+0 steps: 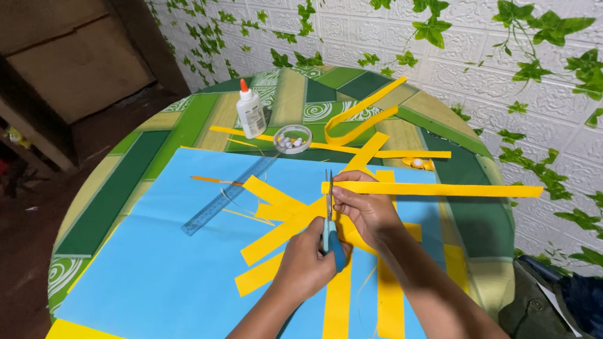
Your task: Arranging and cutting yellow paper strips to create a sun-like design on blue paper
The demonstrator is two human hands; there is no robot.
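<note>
Left hand (307, 259) closed on blue-handled scissors (331, 221), blades crossing the long yellow strip (446, 188) pinched by right hand (363, 208), its length running rightward from the scissors

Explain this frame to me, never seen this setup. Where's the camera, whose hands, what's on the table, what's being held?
There is no machine: a person works with bare hands, and one camera worn on their head looks down at a round table with a green patterned cover. The left hand grips blue-handled scissors, blades pointing away. The right hand holds a long yellow paper strip at the blades. A large blue paper sheet covers most of the table, with more yellow strips fanned across it. Also there: a clear ruler, a white glue bottle and a small round clear container.
</note>
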